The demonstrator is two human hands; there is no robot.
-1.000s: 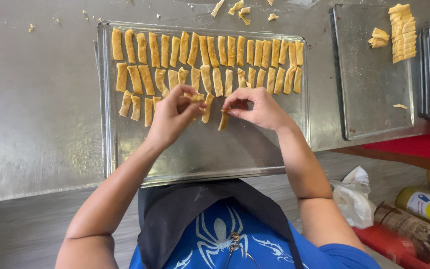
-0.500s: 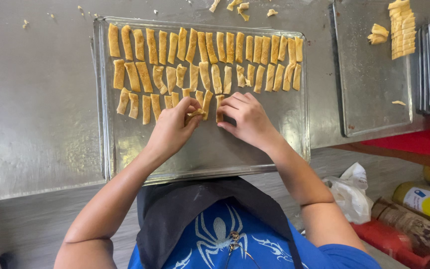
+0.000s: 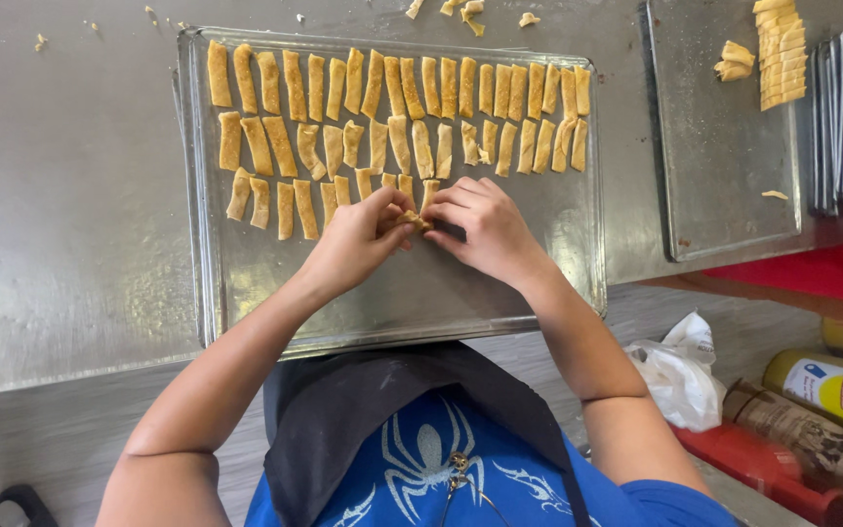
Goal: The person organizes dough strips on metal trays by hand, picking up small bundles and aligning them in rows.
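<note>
Between hands [image 3: 421, 229], dough strip [image 3: 415, 221] mostly hidden.

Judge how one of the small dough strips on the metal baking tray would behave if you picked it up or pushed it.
A dough strip is probably soft: several lie bent or uneven. It is likely light, since the left hand pinches one by its fingertips. It seems fragile: crumbs lie on the steel table beside the baking tray.

Tray: far half crowded, near half open.
Dough strips [image 3: 397, 98] fill the tray's [image 3: 246, 293] far part in rows; both hands [image 3: 421, 229] meet mid-tray; bare metal lies nearer the body.
</note>
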